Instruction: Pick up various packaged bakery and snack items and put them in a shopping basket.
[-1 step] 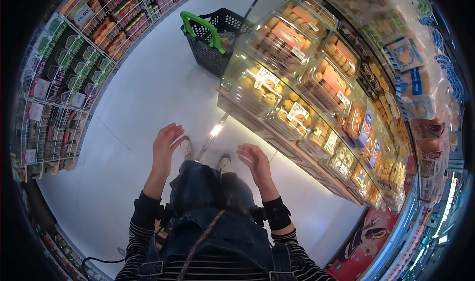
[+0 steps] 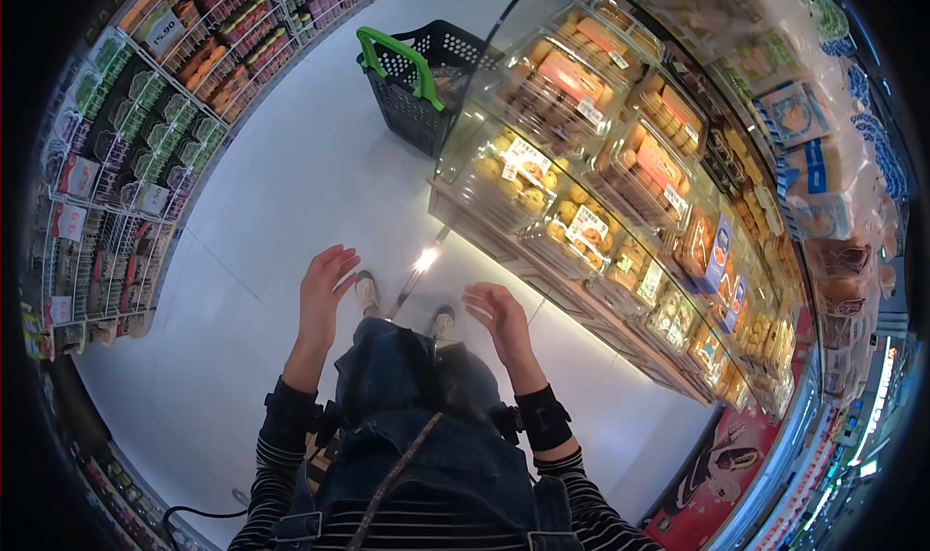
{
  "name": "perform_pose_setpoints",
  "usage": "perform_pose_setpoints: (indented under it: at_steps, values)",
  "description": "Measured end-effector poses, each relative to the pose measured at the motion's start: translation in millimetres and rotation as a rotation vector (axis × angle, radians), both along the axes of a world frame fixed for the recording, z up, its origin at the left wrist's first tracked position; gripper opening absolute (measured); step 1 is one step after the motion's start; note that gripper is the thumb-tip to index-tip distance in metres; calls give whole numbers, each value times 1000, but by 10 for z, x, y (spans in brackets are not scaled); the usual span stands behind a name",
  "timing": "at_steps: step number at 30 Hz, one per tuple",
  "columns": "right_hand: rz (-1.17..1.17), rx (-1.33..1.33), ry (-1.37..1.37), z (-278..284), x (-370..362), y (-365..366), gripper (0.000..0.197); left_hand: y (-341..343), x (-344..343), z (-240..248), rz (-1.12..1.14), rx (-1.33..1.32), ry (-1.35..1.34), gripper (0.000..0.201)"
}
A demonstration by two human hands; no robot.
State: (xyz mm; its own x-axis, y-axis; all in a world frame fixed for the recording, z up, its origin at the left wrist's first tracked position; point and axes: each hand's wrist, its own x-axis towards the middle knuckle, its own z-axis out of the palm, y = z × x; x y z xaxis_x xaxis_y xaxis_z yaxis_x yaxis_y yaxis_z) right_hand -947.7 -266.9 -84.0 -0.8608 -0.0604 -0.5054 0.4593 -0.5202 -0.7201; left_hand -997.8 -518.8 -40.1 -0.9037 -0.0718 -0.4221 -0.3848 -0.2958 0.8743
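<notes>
Both of my hands are raised in front of my body over the pale floor, apart from each other. My left hand [image 2: 329, 280] is empty, its fingers stretched forward and slightly bent. Nothing is in my right hand [image 2: 496, 311] either; its fingers point inward toward the left. Nearest to the right hand is the lit display case [image 2: 581, 304], which holds clear plastic boxes of baked goods. A box of round yellow pastries [image 2: 515, 175] sits at its front corner, and another pastry box [image 2: 578, 226] lies beside it.
A black shopping basket [image 2: 402, 115] with a green handle stands beyond the case's far corner, something inside it. Wire shelves [image 2: 145, 134] of packaged goods line the left. Bagged bread [image 2: 823, 178] fills racks at the right. A red printed panel [image 2: 712, 473] stands at lower right.
The view has shifted very slightly, so the case and basket appear a touch lower. My hands hold the same pose.
</notes>
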Motion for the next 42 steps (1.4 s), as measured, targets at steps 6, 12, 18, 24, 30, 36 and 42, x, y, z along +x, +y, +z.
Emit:
perform_pose_setpoints:
  at_steps: [6,12,18,24,30,36,42]
  values:
    - [126,53,121,230,-707,-719,38,-797,-419,6,65,29,58,32]
    - [275,81,160,403,-1444,-1544,39,-1607,-854,-93,171,77,138,30]
    - [358,59,188,500,-1994,-2128,38,-2270,-1107,-241,242,38,94,30]
    - [369,48,165,411,-2593,-2443,38,-2592,-1613,-325,298,28,8,30]
    - [304,4,142,146,-3335,-2488,41,-2628,-2565,-207,171,-11,65,31]
    - [210,26,75,-70,-4166,-2488,53,-2605,-3670,-210,-118,42,51,44]
    - [232,-85,107,-37,-4827,-2532,58,-2654,-4501,153,-274,185,84,66]
